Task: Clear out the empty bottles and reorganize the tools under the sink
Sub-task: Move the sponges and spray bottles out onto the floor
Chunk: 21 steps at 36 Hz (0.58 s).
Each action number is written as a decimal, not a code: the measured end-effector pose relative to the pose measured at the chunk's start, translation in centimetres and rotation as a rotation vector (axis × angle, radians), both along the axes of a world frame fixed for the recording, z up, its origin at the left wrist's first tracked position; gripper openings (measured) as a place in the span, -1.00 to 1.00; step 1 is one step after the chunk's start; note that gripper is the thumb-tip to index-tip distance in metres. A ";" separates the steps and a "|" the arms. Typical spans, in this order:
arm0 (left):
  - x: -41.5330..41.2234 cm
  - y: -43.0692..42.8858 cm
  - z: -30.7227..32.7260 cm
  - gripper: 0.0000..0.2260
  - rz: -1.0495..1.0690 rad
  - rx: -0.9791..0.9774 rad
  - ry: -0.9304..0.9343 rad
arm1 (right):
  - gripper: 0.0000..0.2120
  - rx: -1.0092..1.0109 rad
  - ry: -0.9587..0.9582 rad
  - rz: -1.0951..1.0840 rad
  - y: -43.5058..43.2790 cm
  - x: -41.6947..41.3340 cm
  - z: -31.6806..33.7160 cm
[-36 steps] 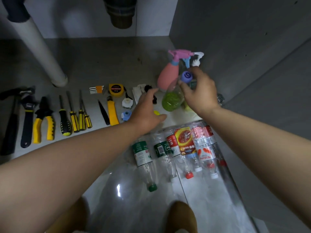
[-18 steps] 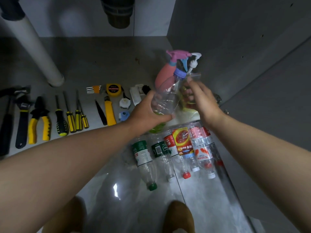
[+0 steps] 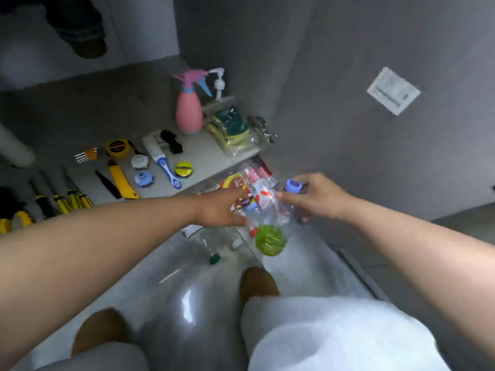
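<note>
- The right hand [image 3: 314, 200] is pinching the blue cap [image 3: 292, 186] and neck of a clear plastic bottle [image 3: 267, 223]. Its fingers are curling round the neck, so the bottle is hanging tilted, with its green base pointing toward the near floor.
- The left hand [image 3: 221, 210] is reaching in from the left and touching the bottle's side, seemingly to steady it. The plastic is hiding its fingertips, so I cannot tell whether they are gripping or only resting.
- The bottle is hovering just above a row of empty drink bottles [image 3: 235, 183] lying side by side on the glossy tile floor [image 3: 187, 290], near the cabinet's front edge. It looks as though it is being brought out to join them.
- One bottle in that row, with a green cap [image 3: 213, 258], is pointing toward the person's knees.
- In the far right corner of the cabinet, a pink spray bottle [image 3: 188, 113] and a white pump dispenser [image 3: 218, 81] are standing beside a bag of sponges [image 3: 233, 129]. They are probably being kept there as supplies.
- To the left, the tools are lying in a tidy line: a blue-handled brush [image 3: 163, 162], a round yellow tin [image 3: 184, 168], a tape measure [image 3: 117, 148], a yellow utility knife [image 3: 122, 180] and several screwdrivers [image 3: 67, 202]. The long tools are lying roughly parallel, likely for easy picking.
</note>
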<state>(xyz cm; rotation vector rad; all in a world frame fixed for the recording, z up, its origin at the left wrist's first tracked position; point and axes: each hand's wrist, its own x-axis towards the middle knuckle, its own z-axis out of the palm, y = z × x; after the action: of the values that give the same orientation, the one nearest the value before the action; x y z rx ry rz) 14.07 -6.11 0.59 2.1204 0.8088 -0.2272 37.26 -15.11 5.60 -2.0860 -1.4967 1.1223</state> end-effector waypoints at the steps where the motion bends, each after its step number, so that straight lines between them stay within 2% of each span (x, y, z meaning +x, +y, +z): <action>1: 0.3 -0.3 0.0 -0.48 -0.023 0.004 0.048 | -0.67 -0.040 -0.036 0.002 -1.2 0.5 -0.3; 7: 1.8 -1.4 -1.3 -0.57 -0.049 -0.022 0.180 | -0.71 -0.235 -0.420 -0.007 -5.0 2.8 -4.0; 10: 2.1 -2.1 -2.4 -0.58 -0.035 -0.053 0.189 | -0.74 -0.277 -0.466 -0.094 -5.7 3.2 -6.0; 13: 2.1 -2.5 -3.1 -0.58 -0.047 -0.080 0.179 | -0.90 -0.263 -0.508 -0.155 -5.6 3.2 -7.5; 17: 2.0 -2.4 -3.4 -0.58 -0.016 -0.095 0.157 | -0.81 -0.181 -0.536 -0.170 -4.7 3.0 -8.4; 21: 1.9 -1.5 -3.2 -0.63 0.032 0.010 0.132 | -0.68 -0.199 -0.649 -0.017 -3.5 2.2 -7.6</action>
<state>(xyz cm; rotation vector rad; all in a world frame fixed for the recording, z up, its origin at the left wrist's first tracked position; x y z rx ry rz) 15.95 -7.56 -2.56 2.1176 0.9211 -0.3495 39.42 -18.62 -2.00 -2.7706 -1.6704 0.6237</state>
